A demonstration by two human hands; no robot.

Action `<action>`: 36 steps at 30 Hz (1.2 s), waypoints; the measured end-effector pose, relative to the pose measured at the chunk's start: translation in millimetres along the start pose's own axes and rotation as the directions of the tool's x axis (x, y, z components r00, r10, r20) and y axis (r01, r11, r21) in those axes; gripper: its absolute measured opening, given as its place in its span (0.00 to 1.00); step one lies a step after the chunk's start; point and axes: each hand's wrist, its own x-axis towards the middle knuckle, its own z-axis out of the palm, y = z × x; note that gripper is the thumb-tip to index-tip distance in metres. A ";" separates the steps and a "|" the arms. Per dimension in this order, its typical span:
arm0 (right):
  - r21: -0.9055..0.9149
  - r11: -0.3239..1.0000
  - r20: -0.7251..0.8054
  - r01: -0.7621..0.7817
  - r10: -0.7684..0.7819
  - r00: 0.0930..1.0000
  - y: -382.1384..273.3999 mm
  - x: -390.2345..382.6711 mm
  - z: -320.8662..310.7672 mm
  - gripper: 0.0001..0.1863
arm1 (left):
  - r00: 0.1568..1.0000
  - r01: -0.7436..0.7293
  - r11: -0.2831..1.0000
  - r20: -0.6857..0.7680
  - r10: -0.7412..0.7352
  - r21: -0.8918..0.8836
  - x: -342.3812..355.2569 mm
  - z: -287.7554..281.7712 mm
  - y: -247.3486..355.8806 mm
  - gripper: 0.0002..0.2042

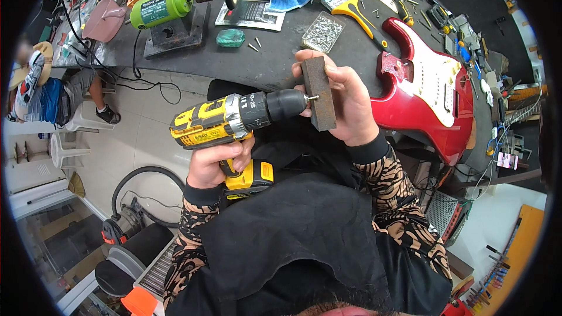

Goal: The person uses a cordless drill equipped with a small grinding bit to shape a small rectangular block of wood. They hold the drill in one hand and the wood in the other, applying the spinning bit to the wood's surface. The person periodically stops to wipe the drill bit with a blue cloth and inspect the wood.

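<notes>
Left hand closed round the yellow drill, right hand gripping the brown block at three o'clock from the chuck — here the protruding metal tip should probably meet the block lightly, steadily and squarely.

Rough block, plastic drill, glossy guitar body

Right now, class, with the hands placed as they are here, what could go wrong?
1. The thin silver metal tip of the yellow-and-black cordless drill points at the rusty brown rectangular block; a slip might hurt the right hand.
2. Only that bare hand steadies the block, with no clamp visible, so it could twist if the drill turns.
3. The glossy red-and-white guitar body appears close by and might get scratched.
</notes>
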 end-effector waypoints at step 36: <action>-0.592 0.742 -0.006 0.314 -0.394 0.919 -8.7 6.1 16.0 0.43 | 0.994 0.092 0.993 -0.054 -0.095 -0.070 -6.4 6.3 14.6 0.21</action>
